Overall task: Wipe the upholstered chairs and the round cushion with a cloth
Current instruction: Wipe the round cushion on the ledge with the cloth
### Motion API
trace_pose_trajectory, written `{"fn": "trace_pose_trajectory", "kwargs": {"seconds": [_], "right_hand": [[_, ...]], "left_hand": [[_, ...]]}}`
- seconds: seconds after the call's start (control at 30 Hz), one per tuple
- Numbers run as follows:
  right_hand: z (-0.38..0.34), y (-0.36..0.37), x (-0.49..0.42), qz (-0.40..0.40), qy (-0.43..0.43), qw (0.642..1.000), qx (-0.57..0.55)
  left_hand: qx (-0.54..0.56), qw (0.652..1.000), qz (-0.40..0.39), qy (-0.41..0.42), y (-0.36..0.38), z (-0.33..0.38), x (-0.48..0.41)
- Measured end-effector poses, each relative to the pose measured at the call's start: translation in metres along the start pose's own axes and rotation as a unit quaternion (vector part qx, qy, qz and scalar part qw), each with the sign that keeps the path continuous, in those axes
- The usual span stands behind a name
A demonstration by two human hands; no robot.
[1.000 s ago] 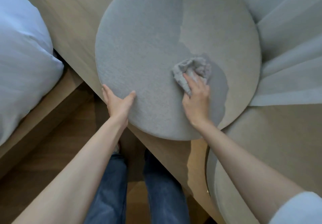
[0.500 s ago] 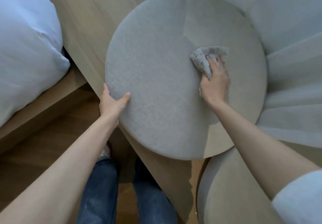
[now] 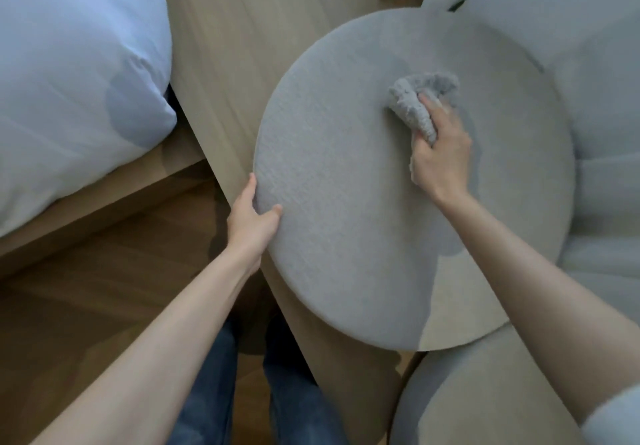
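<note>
Cloth under right hand fingers, on cushion.

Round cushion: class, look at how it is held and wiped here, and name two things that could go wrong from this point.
1. The left hand grips the round cushion only at its rim, and the cushion overhangs the wooden surface; pressing could tip or slide it.
2. The cloth is bunched in the right hand, so little of it touches; patches may be missed.
</note>
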State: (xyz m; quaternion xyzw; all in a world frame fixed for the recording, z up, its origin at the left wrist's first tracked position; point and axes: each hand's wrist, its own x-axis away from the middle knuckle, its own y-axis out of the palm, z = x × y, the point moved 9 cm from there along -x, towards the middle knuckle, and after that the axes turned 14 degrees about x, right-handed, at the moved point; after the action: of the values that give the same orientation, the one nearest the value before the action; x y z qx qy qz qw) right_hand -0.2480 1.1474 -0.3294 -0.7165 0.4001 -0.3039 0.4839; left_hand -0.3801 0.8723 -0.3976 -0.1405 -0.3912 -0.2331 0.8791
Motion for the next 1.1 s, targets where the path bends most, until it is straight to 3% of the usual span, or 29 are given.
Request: {"fn": "trace_pose_trajectory", "kwargs": {"seconds": [0.1,0.2,0.33,0.4,0.53,0.6,0.67,0.8,1.0,1.1], "right_hand": [[-0.026,0.030,0.001,-0.007,0.012,0.999,0.032],[-0.075,0.051,0.056,-0.050,-0.112,0.992,0.028],[-0.105,0.053,0.128,-0.146,-0.285,0.947,0.024],[-0.109,0.041,0.126,-0.145,-0.307,0.941,0.006],[-0.086,0.032,0.048,-0.049,-0.160,0.985,0.032],[-0.071,0.047,0.025,-0.051,-0.088,0.990,0.098],[-0.070,0.055,0.029,-0.034,-0.073,0.985,0.150],[-0.068,0.053,0.060,-0.002,-0.008,0.999,0.052],[-0.089,0.048,0.119,-0.103,-0.019,0.994,0.011],[-0.099,0.038,0.126,-0.137,0.049,0.989,-0.034]], "left_hand": [[0.032,0.999,-0.026,-0.022,-0.005,-0.004,-0.003],[0.046,0.997,-0.051,-0.039,-0.005,-0.007,-0.002],[0.097,0.992,-0.073,-0.044,-0.008,-0.010,0.006],[0.093,0.992,-0.076,-0.032,-0.015,-0.013,0.009],[0.065,0.994,-0.080,-0.029,-0.025,-0.021,0.014],[0.070,0.991,-0.103,-0.045,-0.021,-0.022,0.012],[0.071,0.989,-0.116,-0.062,-0.018,-0.019,0.008],[0.047,0.986,-0.142,-0.078,-0.008,-0.014,0.001],[0.011,0.973,-0.209,-0.102,-0.019,-0.010,0.003],[-0.081,0.969,-0.231,-0.030,-0.045,0.021,-0.002]]}}
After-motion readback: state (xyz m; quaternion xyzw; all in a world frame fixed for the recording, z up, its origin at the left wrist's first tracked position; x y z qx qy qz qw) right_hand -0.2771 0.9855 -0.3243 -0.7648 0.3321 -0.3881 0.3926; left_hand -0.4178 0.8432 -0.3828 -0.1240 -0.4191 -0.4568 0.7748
